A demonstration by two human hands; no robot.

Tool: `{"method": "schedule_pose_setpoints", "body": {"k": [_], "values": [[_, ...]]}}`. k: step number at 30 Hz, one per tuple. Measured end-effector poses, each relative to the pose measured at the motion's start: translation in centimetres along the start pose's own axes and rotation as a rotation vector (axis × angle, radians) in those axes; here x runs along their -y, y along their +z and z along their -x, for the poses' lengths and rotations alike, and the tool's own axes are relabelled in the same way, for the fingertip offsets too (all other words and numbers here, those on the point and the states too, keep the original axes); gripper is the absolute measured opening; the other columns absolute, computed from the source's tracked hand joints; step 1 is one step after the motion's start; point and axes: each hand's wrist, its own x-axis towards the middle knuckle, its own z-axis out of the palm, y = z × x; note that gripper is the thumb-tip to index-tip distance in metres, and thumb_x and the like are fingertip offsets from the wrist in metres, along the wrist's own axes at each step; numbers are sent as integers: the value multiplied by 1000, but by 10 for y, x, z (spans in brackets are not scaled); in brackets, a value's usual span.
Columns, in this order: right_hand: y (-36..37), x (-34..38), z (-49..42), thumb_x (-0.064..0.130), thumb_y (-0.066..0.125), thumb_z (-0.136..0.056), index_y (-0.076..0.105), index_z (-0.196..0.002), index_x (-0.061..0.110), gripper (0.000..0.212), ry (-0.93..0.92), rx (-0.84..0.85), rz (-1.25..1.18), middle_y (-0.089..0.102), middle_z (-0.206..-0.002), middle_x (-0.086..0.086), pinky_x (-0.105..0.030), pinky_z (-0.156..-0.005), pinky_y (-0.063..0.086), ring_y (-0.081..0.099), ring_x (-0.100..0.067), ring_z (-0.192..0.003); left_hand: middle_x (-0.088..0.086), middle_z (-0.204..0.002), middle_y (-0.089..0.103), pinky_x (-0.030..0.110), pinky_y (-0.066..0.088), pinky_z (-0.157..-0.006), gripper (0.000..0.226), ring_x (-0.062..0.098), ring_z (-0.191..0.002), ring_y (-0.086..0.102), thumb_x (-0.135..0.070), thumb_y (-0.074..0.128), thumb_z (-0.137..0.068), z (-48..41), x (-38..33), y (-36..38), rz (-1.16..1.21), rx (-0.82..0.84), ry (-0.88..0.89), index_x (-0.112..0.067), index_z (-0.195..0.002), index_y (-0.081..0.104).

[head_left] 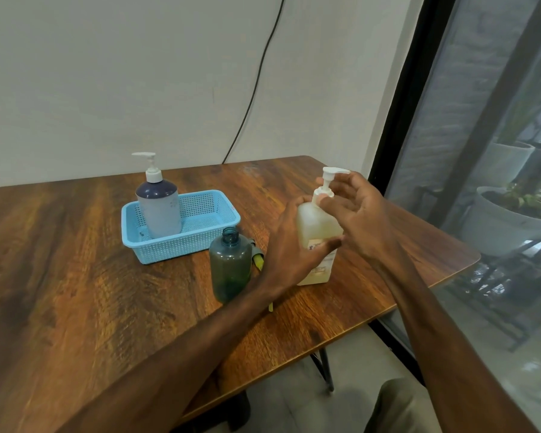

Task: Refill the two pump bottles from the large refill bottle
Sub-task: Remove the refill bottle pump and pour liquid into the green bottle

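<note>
So far, little of the refilling appears to be done. At the right of centre in the frame, a pale square bottle (317,242) of yellowish liquid stands on the wooden table (85,276); it is taken to be the large refill bottle, though it carries a white pump. Its body is gripped by the left hand (291,245), fingers wrapped round the front over the label. The right hand (353,210) is held at the pump collar (324,192), with thumb and fingertips closed loosely about it and the other fingers spread; whether the collar is being turned cannot be told, but an unscrewing step is judged to be in hand.

Just left of that bottle, a dark green bottle (230,267) stands open, its pump already removed, and only a little dark liquid is seen at its bottom, so it is judged ready to be filled. Its pump seems to lie behind it on the table, mostly hidden.

Further to the left, a grey bottle with a dark blue shoulder (159,207) stands in a light blue basket (210,223), its pump still fitted. Both fillings, and the refitting of the pumps, are judged to remain.
</note>
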Motion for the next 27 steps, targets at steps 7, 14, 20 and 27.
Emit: {"method": "schedule_pose_setpoints", "body": {"k": [7,14,20,27], "values": [[2,0,0,20,79,-84,59,-125,24,45,-4,-97,3,71,-111,6,-37,-86,61,69,-9,-101,-8,-130,63,25,62,-83,84,6,-111,66,-54,88,-75,0,-1,-1,8,2,5,-34,-141,42],[1,0,2,27,83,-80,59,-120,30,47,-43,-81,52,66,-116,12,-33,-89,59,66,-7,-107,-9,-133,61,30,62,-88,85,6,-116,63,-53,88,-76,1,0,0,-3,3,3,-34,-144,40],[-2,-2,1,5,68,-89,62,-123,19,38,-17,-24,-11,72,-114,6,-36,-88,60,68,-11,-107,-7,-129,63,31,63,-82,87,8,-110,66,-59,86,-74,1,0,0,7,0,14,-30,-143,42],[1,5,4,38,86,-77,63,-119,23,49,-31,-138,118,69,-109,10,-30,-83,61,67,-6,-98,-11,-133,60,19,59,-84,83,5,-114,64,-52,88,-76,1,0,-1,17,18,6,-38,-141,39]]}}
